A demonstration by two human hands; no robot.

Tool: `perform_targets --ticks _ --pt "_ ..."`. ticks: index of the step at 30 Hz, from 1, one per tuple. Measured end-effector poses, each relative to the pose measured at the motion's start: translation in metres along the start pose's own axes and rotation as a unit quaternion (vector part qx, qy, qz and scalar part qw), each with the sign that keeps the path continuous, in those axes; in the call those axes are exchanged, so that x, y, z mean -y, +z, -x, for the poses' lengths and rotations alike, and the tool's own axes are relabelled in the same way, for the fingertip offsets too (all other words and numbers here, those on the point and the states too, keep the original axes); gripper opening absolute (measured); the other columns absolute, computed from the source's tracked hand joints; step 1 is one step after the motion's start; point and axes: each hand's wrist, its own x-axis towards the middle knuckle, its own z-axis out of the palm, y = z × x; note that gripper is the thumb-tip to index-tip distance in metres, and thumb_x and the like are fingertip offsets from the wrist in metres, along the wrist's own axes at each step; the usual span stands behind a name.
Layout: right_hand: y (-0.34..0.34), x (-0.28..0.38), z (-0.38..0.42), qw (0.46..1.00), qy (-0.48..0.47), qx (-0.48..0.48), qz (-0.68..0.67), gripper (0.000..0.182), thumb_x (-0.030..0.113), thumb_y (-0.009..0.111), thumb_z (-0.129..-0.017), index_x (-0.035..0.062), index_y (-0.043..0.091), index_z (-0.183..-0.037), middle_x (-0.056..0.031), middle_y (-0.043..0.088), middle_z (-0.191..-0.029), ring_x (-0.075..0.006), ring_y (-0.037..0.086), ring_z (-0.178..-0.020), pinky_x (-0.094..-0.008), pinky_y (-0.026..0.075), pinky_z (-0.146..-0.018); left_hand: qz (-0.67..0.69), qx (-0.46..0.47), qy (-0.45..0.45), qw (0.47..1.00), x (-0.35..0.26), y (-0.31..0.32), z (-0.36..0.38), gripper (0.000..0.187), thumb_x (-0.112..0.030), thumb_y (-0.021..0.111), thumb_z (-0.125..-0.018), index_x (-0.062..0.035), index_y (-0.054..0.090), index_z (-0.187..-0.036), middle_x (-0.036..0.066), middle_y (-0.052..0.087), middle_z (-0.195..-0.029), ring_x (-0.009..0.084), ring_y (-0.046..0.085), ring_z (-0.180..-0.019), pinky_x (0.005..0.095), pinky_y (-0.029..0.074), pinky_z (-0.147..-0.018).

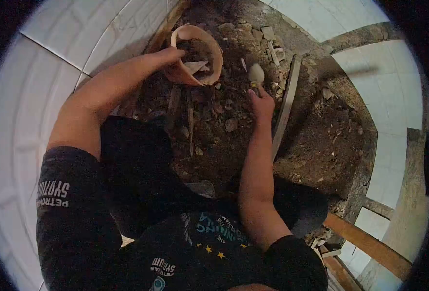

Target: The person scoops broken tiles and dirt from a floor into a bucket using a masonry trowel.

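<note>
My left hand [172, 56] is closed on the near-left rim of a pinkish-orange bucket [216, 48], which leans toward me over the rubble. Inside the bucket lie dark soil and a pale broken shard [195, 66]. Right of it, my right hand [262, 104] is wrapped round the handle of a small trowel [256, 73], its pale rounded blade pointing away from me. Below the blade is loose dirt [231, 104] mixed with stones and broken pieces.
A long wooden strip [288, 104] lies along the right of my forearm. White tiled wall [54, 63] rises close on the left. Broken rubble [268, 34] is heaped at the far side. White floor tiles [389, 116] border the dirt, and a brown plank [367, 245] lies at lower right.
</note>
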Motion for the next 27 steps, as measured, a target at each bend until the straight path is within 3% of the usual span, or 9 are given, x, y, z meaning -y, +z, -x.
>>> perform_targets --ticks 5,8,10,14,16,17,19,22,27 --pt "0.004 -0.105 -0.022 0.996 0.066 -0.044 -0.037 0.052 0.041 0.059 -0.076 0.0066 0.054 -0.114 -0.0189 0.057 -0.104 -0.0319 0.053 -0.099 -0.0441 0.042 -0.083 0.102 -0.01 -0.012 0.995 -0.015 0.001 0.023 0.043 -0.038 0.04 -0.084 0.0025 0.055 -0.082 0.014 0.058 -0.075 0.0237 0.058 -0.067 0.0378 0.045 -0.063" --pt "0.029 -0.184 -0.036 0.98 0.177 -0.074 -0.043 0.042 0.03 0.063 -0.075 -0.0049 0.058 -0.098 -0.0171 0.061 -0.087 -0.0257 0.059 -0.078 -0.0398 0.043 -0.069 0.087 0.009 -0.029 0.996 -0.014 -0.001 0.023 0.043 -0.038 0.041 -0.083 0.0026 0.056 -0.083 0.013 0.058 -0.073 0.0238 0.058 -0.067 0.0377 0.045 -0.064" --pt "0.033 -0.201 -0.026 0.982 0.176 0.023 0.066 0.042 0.034 0.061 -0.075 -0.0048 0.058 -0.092 -0.0186 0.059 -0.082 -0.028 0.058 -0.077 -0.0413 0.043 -0.067 0.13 0.003 -0.034 0.991 -0.023 -0.002 0.038 0.044 -0.038 0.04 -0.083 0.0029 0.055 -0.084 0.013 0.058 -0.073 0.0239 0.058 -0.066 0.0376 0.045 -0.064" --pt "0.093 -0.194 0.002 0.968 0.227 -0.03 0.101 0.045 0.037 0.06 -0.075 -0.0054 0.058 -0.091 -0.0174 0.059 -0.077 -0.0292 0.058 -0.072 -0.041 0.043 -0.064 0.131 0.07 -0.059 0.987 -0.001 -0.002 0.015 0.044 -0.038 0.039 -0.084 0.0025 0.056 -0.086 0.014 0.058 -0.074 0.0237 0.058 -0.064 0.0369 0.046 -0.062" --pt "0.089 -0.148 0.024 0.981 0.096 -0.025 0.166 0.047 0.037 0.062 -0.073 -0.0056 0.059 -0.091 -0.0167 0.06 -0.079 -0.03 0.058 -0.072 -0.0416 0.044 -0.065 0.152 0.052 -0.021 0.987 -0.009 -0.006 0.03 0.043 -0.037 0.038 -0.085 0.0023 0.055 -0.089 0.014 0.059 -0.077 0.0226 0.059 -0.064 0.0357 0.047 -0.061" --pt "0.087 -0.136 0.026 0.981 0.098 -0.025 0.165 0.047 0.037 0.062 -0.073 -0.0056 0.059 -0.091 -0.0167 0.06 -0.079 -0.03 0.058 -0.072 -0.0416 0.044 -0.065 0.151 0.053 -0.022 0.987 -0.014 -0.009 0.031 0.043 -0.037 0.038 -0.085 0.0023 0.055 -0.089 0.014 0.059 -0.077 0.0226 0.059 -0.064 0.0357 0.047 -0.061" --pt "0.088 -0.132 0.028 0.981 0.189 -0.002 0.051 0.039 0.031 0.062 -0.073 -0.0042 0.06 -0.091 -0.0159 0.06 -0.079 -0.0284 0.058 -0.071 -0.0379 0.045 -0.065 0.096 0.06 -0.058 0.992 -0.019 -0.008 0.029 0.041 -0.036 0.038 -0.085 0.0016 0.055 -0.09 0.013 0.06 -0.077 0.0204 0.059 -0.063 0.0348 0.047 -0.06" --pt "0.097 -0.177 0.009 0.986 0.161 0.033 -0.034 0.035 0.026 0.063 -0.073 -0.0021 0.061 -0.093 -0.0138 0.06 -0.078 -0.0256 0.057 -0.07 -0.0347 0.044 -0.064 0.193 0.041 -0.074 0.977 -0.011 0.001 0.025 0.04 -0.035 0.038 -0.085 0.001 0.053 -0.09 0.011 0.059 -0.075 0.0194 0.059 -0.067 0.035 0.047 -0.062" --pt "0.082 -0.183 -0.01 0.979 0.165 0.102 -0.061 0.035 0.02 0.063 -0.072 0.0004 0.061 -0.101 -0.0119 0.061 -0.084 -0.0206 0.056 -0.072 -0.032 0.044 -0.064 0.134 0.056 -0.026 0.989 -0.017 -0.007 0.03 0.037 -0.029 0.039 -0.084 0.0054 0.049 -0.095 0.019 0.057 -0.083 0.027 0.059 -0.072 0.0388 0.047 -0.068"
